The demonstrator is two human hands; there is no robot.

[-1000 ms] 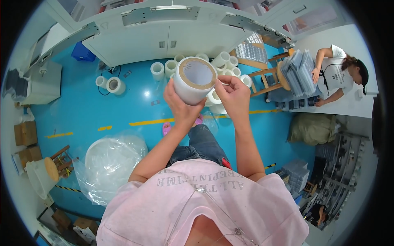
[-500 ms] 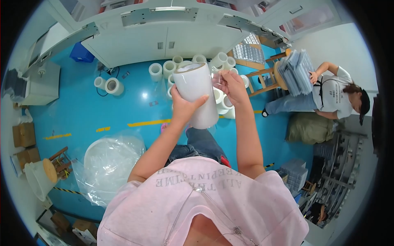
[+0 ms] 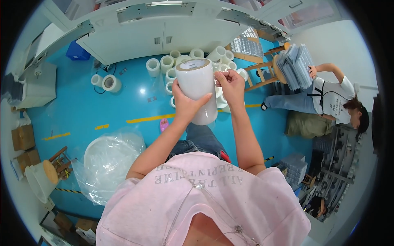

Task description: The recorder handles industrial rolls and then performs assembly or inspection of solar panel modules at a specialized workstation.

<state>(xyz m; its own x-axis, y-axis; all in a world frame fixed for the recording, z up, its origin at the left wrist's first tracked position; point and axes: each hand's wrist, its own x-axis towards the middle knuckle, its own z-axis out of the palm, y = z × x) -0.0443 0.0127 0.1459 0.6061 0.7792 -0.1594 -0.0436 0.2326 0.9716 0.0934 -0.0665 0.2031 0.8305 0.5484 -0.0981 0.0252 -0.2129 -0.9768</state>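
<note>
White roll (image 3: 195,85) upright or nearly so, up off the blue floor (image 3: 111,107), in front of the body and between both hands. Seemingly only partway along: roll in hand and clear of the floor, outer wall smooth as far as visible, no loose sheet in plain sight, so any change to the wrap apparently slight or not yet made. Seemingly left alone for now: other rolls (image 3: 153,74), bunched on the floor before the cabinet (image 3: 123,44), plus two more rolls (image 3: 117,85) well apart to the left. Left hand (image 3: 185,105) clamped on the roll, fingers around its left side, thumb across the front, spread wide to fit the girth. Right hand (image 3: 231,87) at the upper right side, thumb and fingertips together in a pinch, touching the wall or just beside it. Film edge between those fingertips: cannot tell. Brown core ring (image 3: 180,68) visible at the upper end. Far to the right, a co-worker (image 3: 338,96) beside stacked trays (image 3: 293,67).
</note>
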